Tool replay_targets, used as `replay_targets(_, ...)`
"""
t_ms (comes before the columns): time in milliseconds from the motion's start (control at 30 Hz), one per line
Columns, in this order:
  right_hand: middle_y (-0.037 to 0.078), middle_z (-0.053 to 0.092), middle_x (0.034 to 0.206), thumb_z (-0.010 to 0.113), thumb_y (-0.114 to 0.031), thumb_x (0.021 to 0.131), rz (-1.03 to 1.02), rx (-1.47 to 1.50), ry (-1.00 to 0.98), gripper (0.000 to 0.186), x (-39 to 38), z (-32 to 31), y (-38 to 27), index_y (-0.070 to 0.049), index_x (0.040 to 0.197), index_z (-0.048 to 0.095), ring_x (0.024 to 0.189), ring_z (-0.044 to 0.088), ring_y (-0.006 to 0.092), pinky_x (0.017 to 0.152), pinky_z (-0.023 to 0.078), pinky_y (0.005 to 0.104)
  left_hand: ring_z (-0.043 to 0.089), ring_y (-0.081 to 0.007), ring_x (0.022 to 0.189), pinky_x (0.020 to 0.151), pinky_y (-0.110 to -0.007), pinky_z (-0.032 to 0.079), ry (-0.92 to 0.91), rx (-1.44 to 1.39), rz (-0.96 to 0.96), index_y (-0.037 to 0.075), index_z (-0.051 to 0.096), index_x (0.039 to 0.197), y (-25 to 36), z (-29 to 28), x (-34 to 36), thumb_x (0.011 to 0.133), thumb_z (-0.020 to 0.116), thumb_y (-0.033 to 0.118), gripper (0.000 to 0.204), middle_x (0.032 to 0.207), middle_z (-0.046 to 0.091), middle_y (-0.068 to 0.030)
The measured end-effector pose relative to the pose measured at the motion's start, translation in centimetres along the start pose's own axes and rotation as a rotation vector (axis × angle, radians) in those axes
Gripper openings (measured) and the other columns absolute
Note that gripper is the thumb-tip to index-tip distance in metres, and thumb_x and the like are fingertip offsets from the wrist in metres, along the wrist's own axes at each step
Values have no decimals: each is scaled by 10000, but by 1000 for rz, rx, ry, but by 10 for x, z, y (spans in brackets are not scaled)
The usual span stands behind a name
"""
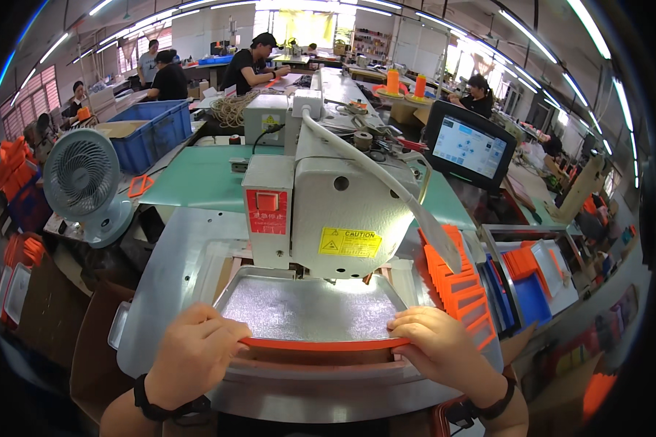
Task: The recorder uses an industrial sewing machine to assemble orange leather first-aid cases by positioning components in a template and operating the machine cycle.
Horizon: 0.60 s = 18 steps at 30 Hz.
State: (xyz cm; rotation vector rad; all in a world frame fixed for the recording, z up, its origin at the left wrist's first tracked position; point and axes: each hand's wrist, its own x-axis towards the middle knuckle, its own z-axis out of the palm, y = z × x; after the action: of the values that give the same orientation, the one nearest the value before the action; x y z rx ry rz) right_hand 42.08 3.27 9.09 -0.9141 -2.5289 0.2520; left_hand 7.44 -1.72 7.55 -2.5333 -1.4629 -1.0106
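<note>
Silver quilted panel with orange trim [310,309] lying under the grey sewing machine head [328,211], left hand [193,357] and right hand [437,342] fingers pinching its orange front edge, blue plastic crate [153,131] holding cardboard behind.

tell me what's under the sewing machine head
Under the sewing machine head lies a silver textured panel with an orange front edge, held at its corners by the left hand and right hand. The needle area is hidden by the head's housing.

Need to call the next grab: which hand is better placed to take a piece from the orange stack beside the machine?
Right, probably. The right hand rests on the silver panel's orange front edge, with the orange stack just beyond its fingers. The left hand holds the opposite corner, so it would have to cross the panel.
</note>
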Motion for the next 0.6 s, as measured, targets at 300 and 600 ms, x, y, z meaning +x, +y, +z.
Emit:
replay_targets(300, 144, 687, 1065, 739, -41, 734, -157, -55, -17, 236, -15, 39, 20, 1, 947, 646, 1010, 670, 310, 892, 552, 406, 609, -235, 751, 683, -318, 526, -163, 30, 9, 84, 736, 915, -6, 23, -18, 724, 785, 98, 198, 996, 742, -25)
replay_targets(600, 138, 661, 1019, 723, -49, 748, -178, 12, -5, 199, -17, 49, 25, 6, 905, 615, 960, 663, 291, 854, 547, 375, 598, -207, 765, 697, -326, 521, -217, 78, -26, 95, 747, 924, -6, 33, -27, 753, 706, 49, 182, 1039, 728, -29)
